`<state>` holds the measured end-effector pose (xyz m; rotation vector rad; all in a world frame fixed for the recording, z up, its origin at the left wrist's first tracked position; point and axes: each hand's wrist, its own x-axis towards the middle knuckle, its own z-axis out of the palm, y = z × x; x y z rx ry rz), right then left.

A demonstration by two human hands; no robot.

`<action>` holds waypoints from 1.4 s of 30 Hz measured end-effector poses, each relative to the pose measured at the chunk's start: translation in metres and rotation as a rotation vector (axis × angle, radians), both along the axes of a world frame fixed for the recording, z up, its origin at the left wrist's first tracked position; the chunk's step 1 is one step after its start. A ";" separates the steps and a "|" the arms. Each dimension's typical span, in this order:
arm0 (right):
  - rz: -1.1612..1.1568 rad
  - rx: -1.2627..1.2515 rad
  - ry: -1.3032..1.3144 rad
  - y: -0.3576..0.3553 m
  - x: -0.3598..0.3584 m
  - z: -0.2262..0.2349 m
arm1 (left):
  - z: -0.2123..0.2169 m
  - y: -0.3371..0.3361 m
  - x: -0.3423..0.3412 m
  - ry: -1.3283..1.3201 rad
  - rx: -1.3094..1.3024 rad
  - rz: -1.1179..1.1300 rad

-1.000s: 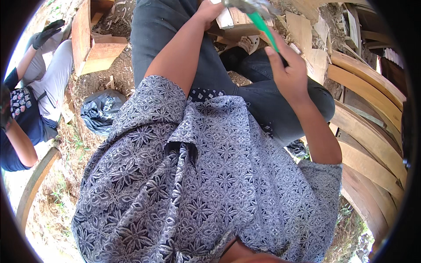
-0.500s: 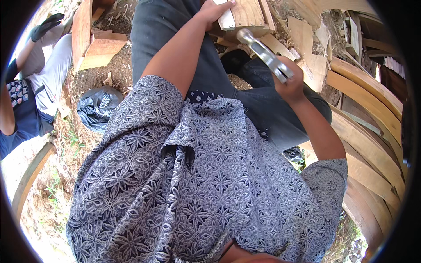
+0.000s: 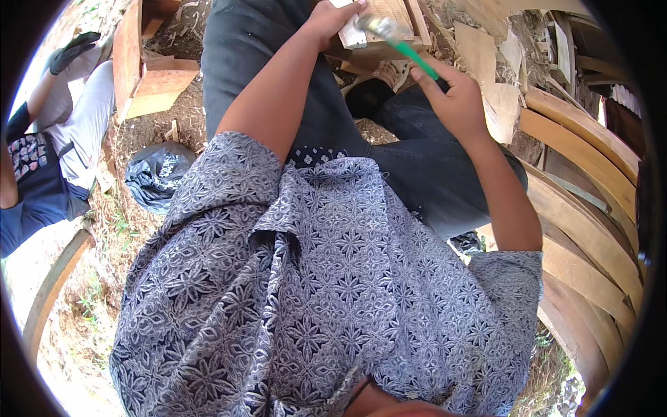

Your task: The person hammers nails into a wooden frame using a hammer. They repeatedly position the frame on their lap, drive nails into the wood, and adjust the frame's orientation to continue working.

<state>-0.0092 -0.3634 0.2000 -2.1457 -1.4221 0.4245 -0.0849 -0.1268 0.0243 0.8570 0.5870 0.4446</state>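
Up at the top edge, my left hand (image 3: 329, 22) is closed on the side of a pale wooden piece (image 3: 353, 36) with a whitish face. That piece lies against a boxy wooden block (image 3: 391, 12), partly cut off by the picture's edge. My right hand (image 3: 455, 101) grips a hammer (image 3: 415, 59) by its green and black handle. The blurred metal hammer head is over the near end of the wood, close to my left fingers. Whether it touches the wood, I cannot tell. Any nail there is too small to make out.
Curved wooden planks (image 3: 583, 201) are stacked on the right. At the upper left stands an angled wooden piece (image 3: 156, 87), with a black plastic bag (image 3: 160, 174) below it. Another person (image 3: 52, 153) with a dark glove sits at far left. Wood scraps (image 3: 479, 62) litter the ground.
My right hand has swung the hammer, its head moving up and left onto the end of the wood, and the green handle now shows. My left hand has stayed on the wood.
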 end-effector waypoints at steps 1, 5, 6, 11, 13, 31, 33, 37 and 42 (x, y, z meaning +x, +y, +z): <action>0.019 0.157 0.047 0.001 0.002 0.002 | 0.004 0.001 0.003 -0.021 -0.022 -0.008; -0.283 0.140 0.103 0.009 0.033 -0.002 | 0.052 -0.005 0.014 0.083 0.248 -0.016; -0.394 0.149 0.145 0.014 0.052 -0.015 | 0.053 -0.003 0.022 0.074 0.275 -0.046; -0.616 0.082 0.414 0.032 0.091 -0.037 | 0.067 -0.010 0.068 0.092 0.289 -0.137; -0.670 0.091 0.558 0.024 0.106 -0.053 | 0.093 -0.022 0.077 0.029 0.283 -0.315; -0.892 0.152 1.065 -0.040 0.124 -0.094 | 0.105 -0.070 0.059 -0.151 0.477 -0.686; -0.908 0.142 1.091 -0.041 0.125 -0.096 | 0.091 -0.080 0.055 -0.138 0.528 -0.600; -0.818 0.061 1.035 -0.043 0.137 -0.115 | 0.083 -0.085 0.044 -0.112 0.698 -0.553; -0.823 0.007 0.974 -0.044 0.139 -0.116 | 0.073 -0.084 0.037 -0.147 0.511 -0.584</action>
